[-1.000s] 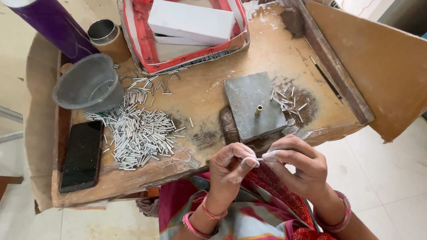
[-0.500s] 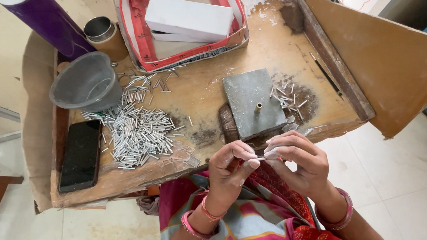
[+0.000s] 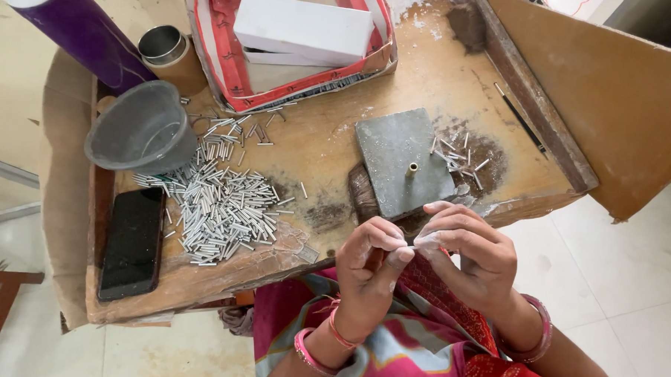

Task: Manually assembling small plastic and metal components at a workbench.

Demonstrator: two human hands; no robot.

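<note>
A small white powdery piece [image 3: 414, 243] is pinched between the fingers of both the left hand [image 3: 368, 273] and right hand [image 3: 472, 254], just before the worn wooden surface [image 3: 334, 136]. A large heap of short silvery metal tubes [image 3: 217, 207] lies untouched; few [image 3: 457, 153] lie beside the grey stone slab [image 3: 401, 162].

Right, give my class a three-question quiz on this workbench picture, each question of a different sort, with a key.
1. True or false: the grey bowl sits right of the stone slab.
2. What lies left of the pile of metal tubes? A) phone B) scissors C) cup
3. Where do the left hand and right hand meet?

Key: 1. False, it sits left. 2. A, the black phone. 3. At the table's near edge, below the slab, fingertips pinched together on something small and whitish.
</note>
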